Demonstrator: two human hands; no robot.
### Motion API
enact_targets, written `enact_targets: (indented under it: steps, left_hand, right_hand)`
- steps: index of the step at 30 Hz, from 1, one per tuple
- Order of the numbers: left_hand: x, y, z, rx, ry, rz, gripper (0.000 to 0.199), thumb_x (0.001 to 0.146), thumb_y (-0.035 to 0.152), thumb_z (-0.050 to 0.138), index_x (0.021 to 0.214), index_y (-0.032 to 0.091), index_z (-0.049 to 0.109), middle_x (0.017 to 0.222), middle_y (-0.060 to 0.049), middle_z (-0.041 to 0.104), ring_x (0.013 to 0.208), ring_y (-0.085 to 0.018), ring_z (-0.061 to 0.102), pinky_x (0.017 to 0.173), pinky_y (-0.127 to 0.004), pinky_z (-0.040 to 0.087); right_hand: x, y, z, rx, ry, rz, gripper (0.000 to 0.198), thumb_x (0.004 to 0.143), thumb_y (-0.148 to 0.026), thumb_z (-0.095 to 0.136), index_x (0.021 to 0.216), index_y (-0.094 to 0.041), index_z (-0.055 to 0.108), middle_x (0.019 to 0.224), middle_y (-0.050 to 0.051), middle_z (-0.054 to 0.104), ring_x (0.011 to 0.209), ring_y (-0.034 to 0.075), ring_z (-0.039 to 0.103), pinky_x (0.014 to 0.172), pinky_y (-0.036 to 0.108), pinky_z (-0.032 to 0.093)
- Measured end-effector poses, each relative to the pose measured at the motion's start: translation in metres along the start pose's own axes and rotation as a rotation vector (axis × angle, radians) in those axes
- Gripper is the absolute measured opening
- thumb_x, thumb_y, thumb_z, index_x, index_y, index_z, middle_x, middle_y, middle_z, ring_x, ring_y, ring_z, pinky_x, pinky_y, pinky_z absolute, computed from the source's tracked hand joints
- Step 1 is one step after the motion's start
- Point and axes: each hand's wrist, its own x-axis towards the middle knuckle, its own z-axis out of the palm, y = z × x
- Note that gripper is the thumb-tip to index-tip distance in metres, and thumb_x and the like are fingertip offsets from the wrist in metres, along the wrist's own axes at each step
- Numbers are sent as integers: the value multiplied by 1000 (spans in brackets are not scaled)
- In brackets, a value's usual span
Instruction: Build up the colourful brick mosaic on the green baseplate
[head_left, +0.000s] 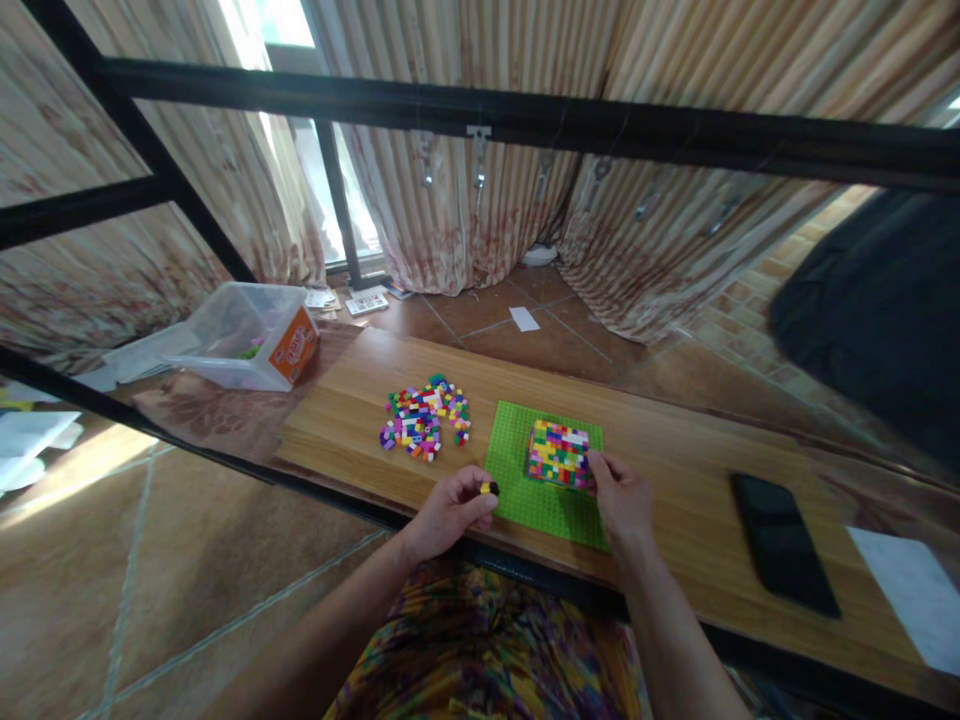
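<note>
Left hand (454, 508): pinching a small yellow-and-dark piece (490, 489) | Right hand (622, 495): gripping right edge of brick block (557, 453) | Block: over green board (555, 512), right of loose bricks (417, 432) | Advice: keep block steady, studs squared.

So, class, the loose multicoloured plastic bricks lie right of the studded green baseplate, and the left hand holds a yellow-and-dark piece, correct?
No: the head view shows the loose multicoloured plastic bricks left of the studded green baseplate. The left hand does hold the yellow-and-dark piece.
</note>
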Motion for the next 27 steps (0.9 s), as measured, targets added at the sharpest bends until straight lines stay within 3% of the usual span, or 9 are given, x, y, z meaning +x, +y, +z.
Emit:
enact_targets:
  steps: [10,19,24,27]
  left_hand:
    - [0,1,1,-14,2,-16,29,77,37,71,86,14,56,62,4,58,53,-6,52,54,-18,41]
    - [-2,0,0,11,30,5,30,76,39,71,86,14,58,60,4,58,52,-6,52,53,-18,41]
    - [-2,-4,1,-16,71,16,32,74,38,74,91,13,62,63,3,61,53,-8,56,56,-20,45]
    - [-1,-6,3,-63,105,40,33,71,36,76,93,14,66,64,3,61,53,-7,55,56,-20,45]
  right_hand:
    - [2,7,5,-46,67,-97,59,72,-63,58,92,-10,75,82,13,74,69,22,66,61,30,50]
    - [-5,-1,4,32,9,-25,59,72,-64,59,91,-10,72,79,11,72,66,21,63,59,31,50]
    - [-24,-16,-6,81,122,-83,52,84,-58,49,93,-10,69,73,8,68,60,16,57,57,28,46]
    - [-48,-30,-2,46,69,-148,43,83,-52,54,93,-13,70,70,5,66,64,16,57,59,27,45]
